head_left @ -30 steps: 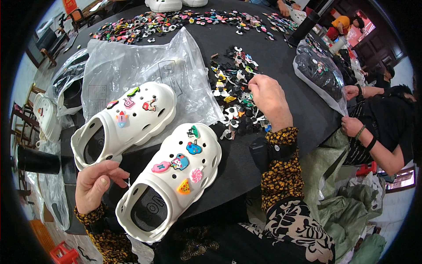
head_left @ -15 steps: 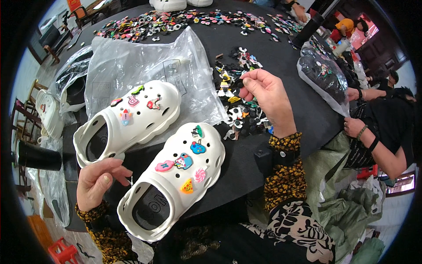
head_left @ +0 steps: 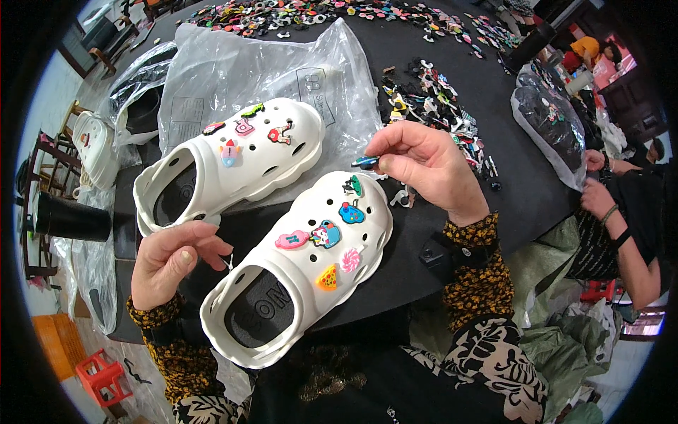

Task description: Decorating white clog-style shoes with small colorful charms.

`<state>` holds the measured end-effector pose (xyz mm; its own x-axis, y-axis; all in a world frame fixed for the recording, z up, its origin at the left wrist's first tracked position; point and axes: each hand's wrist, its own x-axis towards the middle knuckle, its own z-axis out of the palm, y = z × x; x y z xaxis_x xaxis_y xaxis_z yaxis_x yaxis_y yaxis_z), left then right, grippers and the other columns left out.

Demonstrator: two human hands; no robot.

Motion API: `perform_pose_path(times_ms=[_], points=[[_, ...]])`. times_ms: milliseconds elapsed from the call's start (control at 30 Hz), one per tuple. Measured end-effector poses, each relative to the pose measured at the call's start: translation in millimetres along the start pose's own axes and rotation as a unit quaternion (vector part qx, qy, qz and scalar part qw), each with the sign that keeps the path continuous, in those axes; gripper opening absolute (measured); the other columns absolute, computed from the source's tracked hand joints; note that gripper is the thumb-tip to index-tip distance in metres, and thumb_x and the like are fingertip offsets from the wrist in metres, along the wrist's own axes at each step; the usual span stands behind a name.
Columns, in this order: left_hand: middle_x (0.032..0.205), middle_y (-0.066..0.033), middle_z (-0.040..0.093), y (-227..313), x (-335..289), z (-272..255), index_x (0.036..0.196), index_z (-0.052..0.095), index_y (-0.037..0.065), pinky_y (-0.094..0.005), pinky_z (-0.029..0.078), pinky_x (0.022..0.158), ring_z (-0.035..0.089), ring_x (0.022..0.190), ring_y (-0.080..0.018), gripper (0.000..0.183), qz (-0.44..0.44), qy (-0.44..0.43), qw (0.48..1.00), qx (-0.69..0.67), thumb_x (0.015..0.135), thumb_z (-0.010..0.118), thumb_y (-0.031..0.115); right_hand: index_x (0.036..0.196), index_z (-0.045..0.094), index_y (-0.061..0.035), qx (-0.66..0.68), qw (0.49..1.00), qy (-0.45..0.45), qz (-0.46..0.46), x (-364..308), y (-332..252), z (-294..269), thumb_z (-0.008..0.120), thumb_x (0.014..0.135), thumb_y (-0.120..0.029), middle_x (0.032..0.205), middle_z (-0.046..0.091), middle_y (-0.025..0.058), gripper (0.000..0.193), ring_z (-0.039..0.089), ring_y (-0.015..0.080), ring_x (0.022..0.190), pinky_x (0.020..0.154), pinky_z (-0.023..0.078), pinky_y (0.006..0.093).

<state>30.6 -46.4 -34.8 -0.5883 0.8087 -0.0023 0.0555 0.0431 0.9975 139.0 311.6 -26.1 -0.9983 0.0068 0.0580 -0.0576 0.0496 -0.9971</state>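
Note:
Between the thumb and fingers of my right hand (head_left: 424, 169) is a small blue and black shoe charm (head_left: 365, 163), just above the toe of the nearer white clog (head_left: 296, 265). That clog carries several charms, among them a pizza slice (head_left: 326, 278), a pink swirl (head_left: 350, 260) and a blue game controller (head_left: 351, 213). Beside its heel opening, my left hand (head_left: 173, 265) is closed, with a thin pale tip (head_left: 230, 261) showing at the fingertips; what it belongs to is hidden. A second white clog (head_left: 233, 162), also decorated with charms, lies farther left on a clear plastic bag (head_left: 268, 60).
Loose charms (head_left: 441, 106) are heaped right of the bag, and a long band of them (head_left: 339, 13) covers the far table. At right, another person's hands (head_left: 598, 191) hold a plastic-wrapped dark bundle (head_left: 540, 116). A red stool (head_left: 104, 377) stands on the floor.
My right hand has come away from the charm heap toward the nearer clog, a blue charm now visible in its fingers. My left hand stays near the heel. The whole view has shifted slightly.

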Motion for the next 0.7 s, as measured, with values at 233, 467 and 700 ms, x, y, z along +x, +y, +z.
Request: perform_pose_path(times_ms=[233, 467, 700], points=[[0.1, -0.0178, 0.069, 2, -1, -1, 0.124, 0.056, -0.005, -0.0312, 0.054, 0.075, 0.067, 0.081, -0.0202, 0.044, -0.01, 0.003, 1.0, 0.007, 0.096, 0.057, 0.03, 0.101, 0.062, 0.0048, -0.059, 0.997, -0.044, -0.017, 0, 3, 1, 0.056, 0.085, 0.01, 0.099, 0.063, 0.0055, 0.018, 0.059, 0.0103, 0.094, 0.085, 0.048, 0.0238], [0.1, -0.0187, 0.068, 7, -3, 2, 0.123, 0.056, -0.005, -0.0321, 0.054, 0.076, 0.067, 0.082, -0.0203, 0.046, -0.01, 0.009, 1.0, 0.0, 0.095, 0.058, 0.031, 0.096, 0.065, 0.0016, -0.066, 0.996, -0.035, -0.054, 0, 11, 1, 0.055, 0.085, 0.003, 0.089, 0.064, 0.0013, 0.015, 0.058, 0.006, 0.083, 0.075, 0.047, 0.0214], [0.107, -0.0184, 0.067, 44, -19, 15, 0.121, 0.058, -0.004, -0.0315, 0.051, 0.079, 0.065, 0.086, -0.0203, 0.045, 0.008, 0.043, 0.988, 0.148, 0.093, 0.061, 0.031, 0.097, 0.064, 0.002, -0.106, 0.994, 0.036, -0.013, 2, 10, 1, 0.054, 0.086, 0.005, 0.091, 0.065, 0.0028, 0.016, 0.059, 0.0067, 0.084, 0.077, 0.047, 0.0221]])
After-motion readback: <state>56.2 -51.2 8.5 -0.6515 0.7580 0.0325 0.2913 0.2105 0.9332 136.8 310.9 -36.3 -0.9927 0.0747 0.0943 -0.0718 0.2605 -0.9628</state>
